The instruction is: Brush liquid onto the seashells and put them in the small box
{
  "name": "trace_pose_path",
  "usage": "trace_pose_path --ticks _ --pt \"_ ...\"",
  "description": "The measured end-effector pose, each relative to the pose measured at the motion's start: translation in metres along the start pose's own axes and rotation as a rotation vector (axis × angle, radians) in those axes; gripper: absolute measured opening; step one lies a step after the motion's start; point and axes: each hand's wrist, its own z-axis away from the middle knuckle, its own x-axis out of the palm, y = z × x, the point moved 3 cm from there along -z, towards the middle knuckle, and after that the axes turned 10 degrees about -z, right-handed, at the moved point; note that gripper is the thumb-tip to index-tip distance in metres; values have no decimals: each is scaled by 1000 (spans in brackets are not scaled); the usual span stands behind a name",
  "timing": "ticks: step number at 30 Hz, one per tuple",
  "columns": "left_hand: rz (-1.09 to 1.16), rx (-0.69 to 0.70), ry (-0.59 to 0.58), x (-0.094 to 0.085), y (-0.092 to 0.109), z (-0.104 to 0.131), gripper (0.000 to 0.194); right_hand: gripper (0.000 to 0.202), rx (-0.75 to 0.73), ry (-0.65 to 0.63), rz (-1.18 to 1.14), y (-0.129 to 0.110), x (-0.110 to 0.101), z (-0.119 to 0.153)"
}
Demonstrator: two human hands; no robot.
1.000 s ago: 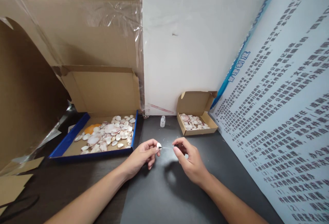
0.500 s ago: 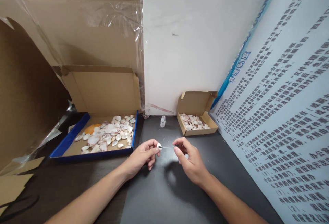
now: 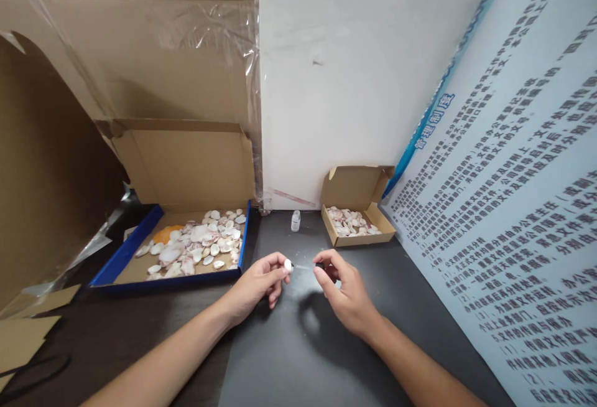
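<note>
Between its thumb and fingers my left hand [image 3: 263, 279] pinches a small white seashell [image 3: 288, 264]. My right hand [image 3: 344, 289] grips the black cap of a bottle-cap brush [image 3: 304, 267], its thin clear stem reaching left. The brush's dark tip is at the shell's right edge; whether it touches cannot be told. Beyond my hands a small bottle [image 3: 295, 223] with a whitish label stands upright on the dark mat.
A blue-edged cardboard box [image 3: 112, 276] on the left holds many shells and something orange. To the right, a smaller open cardboard box [image 3: 345, 243] contains more shells. A white panel [image 3: 326, 83] rises behind, and a printed board [image 3: 513, 208] leans along the right.
The brush tip has shifted slightly right, from over the shell's face to its edge. The black cap shows more between my right fingers. Both hands stay nearly in place.
</note>
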Motion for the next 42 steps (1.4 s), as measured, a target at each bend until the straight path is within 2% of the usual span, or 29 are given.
trace_pose_path --ticks 19,24,30,38,42 --pt "-2 -5 -9 0 -3 -2 24 13 -30 27 37 -2 0 -2" --pt "17 -2 3 0 -2 -2 23 17 -11 -22 -26 0 1 0" --pt "6 -16 -2 0 -1 -1 23 11 -36 46 64 -1 0 -2" --pt "14 3 -6 0 -3 -1 17 16 -8 -63 -46 0 2 1" --pt "10 0 -6 0 -3 -1 18 14 -23 -12 10 1 1 0"
